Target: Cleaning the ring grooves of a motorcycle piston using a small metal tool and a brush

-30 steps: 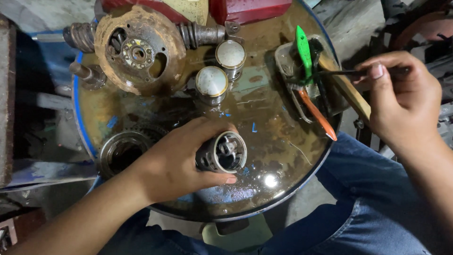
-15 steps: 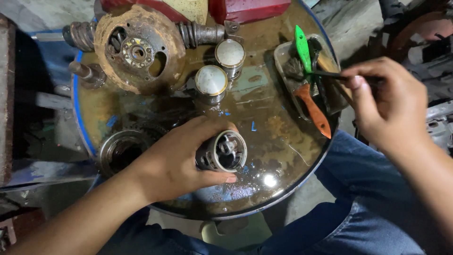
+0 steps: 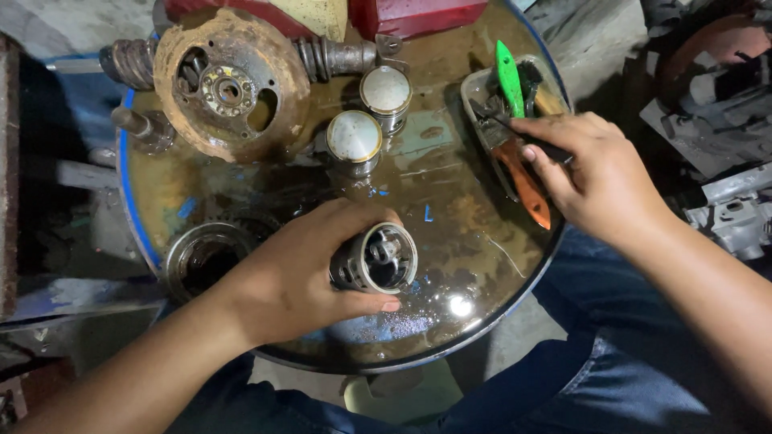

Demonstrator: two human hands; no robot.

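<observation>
While left hand [image 3: 293, 277] wraps the piston [image 3: 374, 259] on its side over the drum top [image 3: 450, 201], open skirt facing right, right hand [image 3: 599, 177] pinches a dark brush [image 3: 523, 138] at the tray [image 3: 476, 84], up-right, well apart.

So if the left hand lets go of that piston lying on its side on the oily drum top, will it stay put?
Probably not. The piston is round and lies sideways, so it looks apt to roll. The drum top shines wet with oil, so it may slide too. It looks like solid metal, likely heavy for its size; the left hand wraps it.
</observation>
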